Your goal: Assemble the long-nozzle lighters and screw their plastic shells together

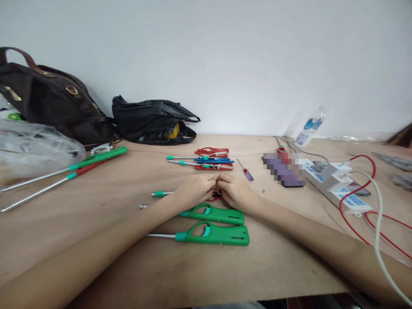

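Observation:
My left hand (197, 187) and my right hand (236, 193) meet over an opened red lighter (216, 196), with their fingers bent and closed on its inner parts. Black and thin light pieces show between them; the fingertips hide the rest. The lighter's metal tube and teal tip (158, 194) stick out to the left. Nearer to me, a green lighter (222, 214) lies partly under my left forearm, and another green lighter (222, 234) lies below it. Beyond my hands are opened red lighters (209, 166) and blue casing pieces (219, 160).
A purple screwdriver (247, 174) lies beyond my right hand. Further right are a phone (280, 169), a white power strip (337, 189) with cables, and a leaning bottle (310, 126). At left are assembled lighters (99, 159), a clear bag (38, 148), a black plastic bag (151, 120) and a backpack (54, 103).

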Motion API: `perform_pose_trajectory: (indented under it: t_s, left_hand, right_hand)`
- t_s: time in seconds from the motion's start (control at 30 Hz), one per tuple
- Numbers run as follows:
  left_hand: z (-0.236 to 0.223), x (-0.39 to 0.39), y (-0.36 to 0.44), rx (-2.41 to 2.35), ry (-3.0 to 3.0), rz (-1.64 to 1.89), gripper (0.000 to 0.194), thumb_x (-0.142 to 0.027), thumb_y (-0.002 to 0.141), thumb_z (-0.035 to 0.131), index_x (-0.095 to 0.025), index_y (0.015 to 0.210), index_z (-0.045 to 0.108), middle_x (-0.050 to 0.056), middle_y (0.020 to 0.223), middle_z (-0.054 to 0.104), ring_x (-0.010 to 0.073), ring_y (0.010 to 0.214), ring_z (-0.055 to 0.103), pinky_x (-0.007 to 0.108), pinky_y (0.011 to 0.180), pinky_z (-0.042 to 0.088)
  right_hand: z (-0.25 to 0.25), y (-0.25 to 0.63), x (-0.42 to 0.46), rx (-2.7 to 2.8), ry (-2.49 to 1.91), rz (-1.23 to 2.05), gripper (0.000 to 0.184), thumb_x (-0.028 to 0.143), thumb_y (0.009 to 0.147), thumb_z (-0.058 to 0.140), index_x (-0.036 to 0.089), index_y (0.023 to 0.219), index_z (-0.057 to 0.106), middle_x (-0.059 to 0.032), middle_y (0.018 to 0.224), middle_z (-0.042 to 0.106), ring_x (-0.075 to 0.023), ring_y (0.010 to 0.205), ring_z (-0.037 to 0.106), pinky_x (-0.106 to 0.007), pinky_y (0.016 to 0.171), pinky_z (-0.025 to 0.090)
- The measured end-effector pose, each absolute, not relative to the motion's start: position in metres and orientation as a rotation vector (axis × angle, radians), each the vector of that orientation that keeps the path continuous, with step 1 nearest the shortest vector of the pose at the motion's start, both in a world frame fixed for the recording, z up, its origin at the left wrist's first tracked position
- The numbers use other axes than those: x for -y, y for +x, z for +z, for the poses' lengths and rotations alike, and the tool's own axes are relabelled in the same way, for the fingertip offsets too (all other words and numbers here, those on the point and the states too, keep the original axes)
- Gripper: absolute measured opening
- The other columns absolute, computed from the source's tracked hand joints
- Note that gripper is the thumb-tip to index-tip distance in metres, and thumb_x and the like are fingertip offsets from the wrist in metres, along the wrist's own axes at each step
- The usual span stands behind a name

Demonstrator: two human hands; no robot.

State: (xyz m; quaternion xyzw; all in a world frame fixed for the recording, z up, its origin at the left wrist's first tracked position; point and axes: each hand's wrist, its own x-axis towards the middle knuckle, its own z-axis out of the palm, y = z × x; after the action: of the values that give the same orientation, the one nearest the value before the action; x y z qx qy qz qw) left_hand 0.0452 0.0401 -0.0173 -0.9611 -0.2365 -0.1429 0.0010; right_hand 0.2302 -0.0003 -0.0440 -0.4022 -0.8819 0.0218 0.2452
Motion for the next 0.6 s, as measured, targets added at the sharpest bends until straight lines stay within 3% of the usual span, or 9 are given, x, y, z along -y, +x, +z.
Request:
perform_pose_trajectory:
  t_s: [0.27,0.6]
  left_hand:
    - [-0.012,-0.046,0.036,0.649,-3.171,-0.431,0.015,-0.009,0.086,0.051,-0.015,0.083,0.064,0.004,0.087,0.063,0.0164,0.079,0.060,0.025,0.070,0.045]
    - [0.002,-0.053,0.016,0.665,-3.195,-0.522,0.015,-0.009,0.082,0.051,-0.015,0.074,0.062,0.002,0.075,0.061,0.0137,0.068,0.055,0.023,0.061,0.039]
  right_hand:
    - [-0.042,0.229,0.001,2.412,-1.097,0.080,0.022,0.002,0.084,0.043,0.013,0.086,0.062,-0.0099,0.092,0.059,-0.0205,0.088,0.054,-0.034,0.081,0.048]
    - [-0.043,0.229,0.002,2.399,-1.084,0.080,0.021,0.003,0.086,0.042,0.013,0.087,0.061,-0.0095,0.090,0.058,-0.0206,0.087,0.052,-0.033,0.079,0.047]
